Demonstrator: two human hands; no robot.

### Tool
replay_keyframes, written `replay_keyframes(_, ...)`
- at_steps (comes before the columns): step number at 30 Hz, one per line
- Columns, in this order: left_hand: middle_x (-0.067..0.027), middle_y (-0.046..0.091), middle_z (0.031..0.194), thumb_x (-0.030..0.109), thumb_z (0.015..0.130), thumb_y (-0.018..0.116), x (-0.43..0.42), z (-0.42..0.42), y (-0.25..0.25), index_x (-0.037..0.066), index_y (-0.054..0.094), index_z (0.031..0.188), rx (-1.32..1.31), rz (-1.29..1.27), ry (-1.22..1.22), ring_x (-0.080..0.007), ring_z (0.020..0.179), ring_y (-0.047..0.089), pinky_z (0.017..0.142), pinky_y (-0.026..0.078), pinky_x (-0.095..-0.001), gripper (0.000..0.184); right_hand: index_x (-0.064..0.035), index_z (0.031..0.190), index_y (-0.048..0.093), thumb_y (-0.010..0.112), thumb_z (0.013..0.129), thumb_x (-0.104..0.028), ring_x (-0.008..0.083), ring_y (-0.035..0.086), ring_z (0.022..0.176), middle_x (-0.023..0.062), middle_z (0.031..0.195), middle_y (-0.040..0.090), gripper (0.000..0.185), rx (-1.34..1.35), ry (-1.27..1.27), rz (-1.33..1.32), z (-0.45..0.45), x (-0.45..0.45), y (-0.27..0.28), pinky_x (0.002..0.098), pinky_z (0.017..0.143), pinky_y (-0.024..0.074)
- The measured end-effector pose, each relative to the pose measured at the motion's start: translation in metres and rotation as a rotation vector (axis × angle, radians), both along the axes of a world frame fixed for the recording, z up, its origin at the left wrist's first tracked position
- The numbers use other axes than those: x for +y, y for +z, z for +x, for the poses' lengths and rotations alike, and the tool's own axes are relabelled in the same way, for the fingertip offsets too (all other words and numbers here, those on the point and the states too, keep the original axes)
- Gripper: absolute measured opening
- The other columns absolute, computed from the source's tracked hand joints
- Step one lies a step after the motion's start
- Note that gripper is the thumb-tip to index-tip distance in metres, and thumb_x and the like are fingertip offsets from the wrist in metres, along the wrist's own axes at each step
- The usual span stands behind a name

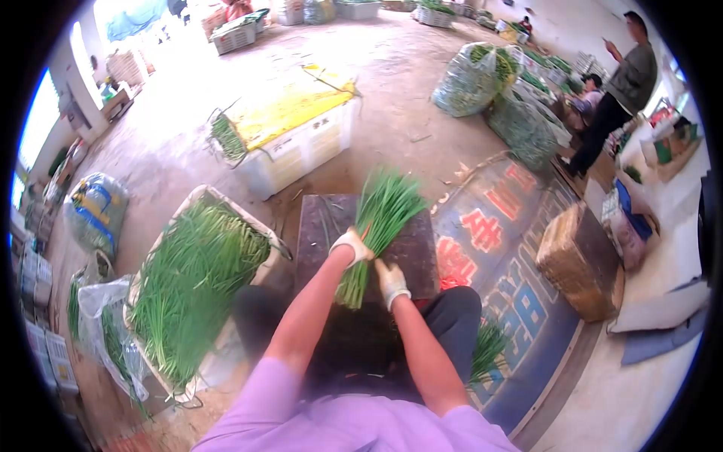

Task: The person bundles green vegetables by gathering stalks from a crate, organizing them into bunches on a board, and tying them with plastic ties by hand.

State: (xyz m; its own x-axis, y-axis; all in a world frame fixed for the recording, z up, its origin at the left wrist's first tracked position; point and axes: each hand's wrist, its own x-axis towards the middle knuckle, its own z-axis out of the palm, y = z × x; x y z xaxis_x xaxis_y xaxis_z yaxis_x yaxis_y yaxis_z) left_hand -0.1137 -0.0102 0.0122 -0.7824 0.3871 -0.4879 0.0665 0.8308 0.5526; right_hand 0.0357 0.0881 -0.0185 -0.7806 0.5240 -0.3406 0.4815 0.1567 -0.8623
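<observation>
A bundle of long green stalks (pixel 388 207) lies slantwise over a dark wooden board (pixel 320 226) in front of my knees. My left hand (pixel 352 247), in a pale glove, is closed around the bundle's middle, with a thin orange strip beside its fingers. On the bundle's right side, just below, my gloved right hand (pixel 392 282) touches the stalks; its fingertips are partly hidden, and what they pinch is too small to make out. The lower stalk ends stick out between my two wrists.
To the left stands a crate heaped with green stalks (pixel 192 282). Ahead is a white box with a yellow cover (pixel 294 113). A cardboard box (pixel 576 260) stands right, beyond a printed mat (pixel 497 226). Full plastic bags (pixel 471 79) and a standing person (pixel 633 71) are farther back.
</observation>
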Motion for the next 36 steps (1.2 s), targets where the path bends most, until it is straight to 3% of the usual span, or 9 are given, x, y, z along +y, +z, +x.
replay_keyframes(2,-0.0261,0.059,0.131,0.044,0.053,0.092,-0.001,-0.001,-0.043,-0.008,0.025,0.148,-0.054,-0.024,0.044,-0.03,0.12,0.061,0.102,0.05,-0.0375,0.127,0.0077,0.124,0.062,0.058,0.094,-0.042,0.0377,0.061,0.116,0.0279,0.121,0.065,0.058,0.006,0.047,-0.142,0.013,-0.005,-0.021,0.0391,0.1,0.0441)
replay_keyframes(10,-0.0285,0.052,0.14,0.066,0.065,0.08,-0.063,0.05,0.055,-0.009,0.006,0.154,-0.212,0.188,0.179,-0.0332,0.126,0.057,0.104,0.046,-0.0388,0.138,0.0039,0.109,0.068,0.066,0.091,-0.031,0.0285,0.068,0.095,0.0207,0.1,0.072,0.039,-0.051,0.093,-0.037,0.027,-0.032,0.003,0.0369,0.086,0.0496)
replay_keyframes(14,-0.0282,0.043,0.148,0.064,0.054,0.086,-0.069,0.091,-0.015,-0.008,0.013,0.154,0.076,0.033,0.14,-0.0361,0.137,0.046,0.11,0.041,-0.0401,0.144,0.003,0.11,0.068,0.06,0.088,-0.012,0.0292,0.068,0.095,0.0202,0.099,0.072,0.028,0.012,0.116,-0.133,0.009,-0.035,-0.055,0.0365,0.085,0.0498)
replay_keyframes(15,-0.0275,0.043,0.147,0.062,0.054,0.087,-0.067,0.094,-0.01,-0.007,0.014,0.154,0.094,0.021,0.167,-0.0357,0.136,0.046,0.11,0.041,-0.04,0.142,0.0022,0.112,0.067,0.056,0.084,-0.005,0.0303,0.068,0.096,0.0211,0.101,0.071,0.031,-0.032,0.096,-0.277,0.018,-0.037,-0.003,0.0361,0.086,0.0505)
replay_keyframes(19,-0.0245,0.046,0.144,0.056,0.058,0.088,-0.067,0.097,-0.003,-0.003,0.018,0.155,0.116,-0.046,0.175,-0.0341,0.132,0.049,0.108,0.043,-0.0399,0.133,-0.0001,0.107,0.07,0.06,0.084,-0.008,0.0277,0.069,0.097,0.0203,0.103,0.072,0.027,-0.018,0.488,0.256,0.009,-0.011,-0.01,0.0368,0.088,0.052)
replay_keyframes(22,-0.0244,0.048,0.142,0.046,0.053,0.094,-0.06,0.101,-0.009,-0.001,0.021,0.154,0.179,-0.097,0.194,-0.035,0.13,0.051,0.107,0.044,-0.039,0.134,-0.0008,0.096,0.07,0.071,0.084,-0.025,0.0307,0.07,0.094,0.0195,0.096,0.072,0.027,0.087,0.054,0.122,-0.006,-0.011,0.0,0.0388,0.083,0.0531)
replay_keyframes(26,-0.0223,0.049,0.139,0.037,0.057,0.093,-0.054,0.107,-0.014,0.001,0.024,0.153,0.192,-0.078,0.189,-0.0346,0.127,0.053,0.105,0.046,-0.0389,0.124,0.0001,0.093,0.068,0.071,0.085,-0.028,0.0268,0.071,0.075,0.017,0.083,0.071,0.03,0.122,0.042,0.358,-0.03,-0.014,-0.007,0.0376,0.075,0.0538)
replay_keyframes(28,-0.0223,0.05,0.137,0.033,0.057,0.094,-0.059,0.106,-0.022,0.001,0.025,0.153,0.2,-0.04,0.217,-0.0342,0.126,0.054,0.104,0.047,-0.0393,0.121,0.0017,0.094,0.066,0.071,0.088,-0.025,0.0208,0.068,0.063,0.0139,0.082,0.07,0.028,0.084,-0.026,-0.193,-0.031,-0.008,-0.01,0.0352,0.058,0.0547)
replay_keyframes(36,-0.0248,0.056,0.136,0.051,0.069,0.086,-0.088,0.079,-0.04,-0.005,0.029,0.15,0.007,0.351,0.205,-0.0329,0.127,0.056,0.104,0.046,-0.0395,0.114,-0.0002,0.106,0.06,0.069,0.093,-0.031,0.0192,0.064,0.057,0.0102,0.081,0.066,0.034,0.101,-0.084,-0.447,-0.02,-0.001,-0.012,0.0327,0.05,0.0526)
